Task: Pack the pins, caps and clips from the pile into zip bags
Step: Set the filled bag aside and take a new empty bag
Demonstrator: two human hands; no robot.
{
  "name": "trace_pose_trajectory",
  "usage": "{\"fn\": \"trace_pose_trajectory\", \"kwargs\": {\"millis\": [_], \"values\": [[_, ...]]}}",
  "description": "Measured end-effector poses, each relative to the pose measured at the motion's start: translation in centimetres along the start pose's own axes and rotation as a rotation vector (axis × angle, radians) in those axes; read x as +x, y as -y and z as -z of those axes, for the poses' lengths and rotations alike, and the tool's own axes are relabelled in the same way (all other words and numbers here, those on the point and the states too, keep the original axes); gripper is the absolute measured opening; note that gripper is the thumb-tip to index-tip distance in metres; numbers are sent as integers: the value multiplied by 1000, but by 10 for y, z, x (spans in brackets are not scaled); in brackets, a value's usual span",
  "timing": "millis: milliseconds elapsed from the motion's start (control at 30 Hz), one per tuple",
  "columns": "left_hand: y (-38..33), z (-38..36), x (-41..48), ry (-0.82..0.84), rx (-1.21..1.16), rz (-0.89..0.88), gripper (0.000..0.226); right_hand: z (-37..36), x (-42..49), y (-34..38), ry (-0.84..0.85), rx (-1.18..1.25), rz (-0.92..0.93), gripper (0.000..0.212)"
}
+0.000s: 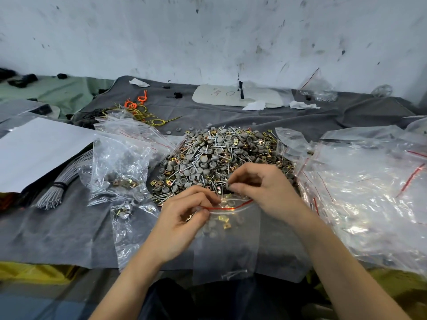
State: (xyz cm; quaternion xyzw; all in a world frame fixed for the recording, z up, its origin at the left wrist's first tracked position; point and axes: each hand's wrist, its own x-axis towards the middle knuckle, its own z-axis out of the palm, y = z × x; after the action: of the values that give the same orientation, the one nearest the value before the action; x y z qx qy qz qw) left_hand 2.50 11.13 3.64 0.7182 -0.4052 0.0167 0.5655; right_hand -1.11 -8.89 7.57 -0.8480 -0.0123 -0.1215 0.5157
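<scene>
Pinching the red-lined rim of the zip bag [227, 245] between thumb and curled fingers, the left hand [182, 218] holds its mouth open just in front of the pile [221, 153], evidently so parts drop straight in. The right hand [261, 188] sits over that mouth, fingertips closed on what appears to be a grey cap [227, 186]. This bag holds a few grey caps and brass clips, with no pins discernible; a packed bag [120, 162] lies to the left and the loose bags [369, 192] to the right look mostly unfilled.

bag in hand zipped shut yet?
No, the left hand holds the zip bag open at its mouth while the right hand pinches a cap above it.
</scene>
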Motion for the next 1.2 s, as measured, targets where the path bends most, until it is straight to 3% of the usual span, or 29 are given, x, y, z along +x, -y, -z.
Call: {"fn": "trace_pose_trajectory", "kwargs": {"millis": [200, 333, 433, 600, 767, 1033, 1100, 1200], "values": [[18, -3, -2, -35, 105, 52, 34, -14, 10, -70, -91, -321, -230, 11], [25, -7, -6, -67, 129, 74, 15, -21, -1, -84, -255, -295, -134, 11], [26, -9, -9, -59, 94, 98, 17, -16, -3, -85, -322, -258, -108, 14], [23, -12, -11, -53, 38, 82, 24, -16, 21, -71, -133, -314, -36, 14], [17, -11, -6, -115, 16, 64, 20, -34, 52, -63, 52, -615, 47, 20], [13, -3, -2, -136, 5, 65, 18, -39, 62, -61, 142, -766, 71, 8], [13, -2, -1, -128, 18, 62, 21, -38, 59, -62, 126, -726, 82, 7], [14, -1, 1, -111, 19, 54, 26, -28, 53, -53, -53, -390, 11, 7]]}}
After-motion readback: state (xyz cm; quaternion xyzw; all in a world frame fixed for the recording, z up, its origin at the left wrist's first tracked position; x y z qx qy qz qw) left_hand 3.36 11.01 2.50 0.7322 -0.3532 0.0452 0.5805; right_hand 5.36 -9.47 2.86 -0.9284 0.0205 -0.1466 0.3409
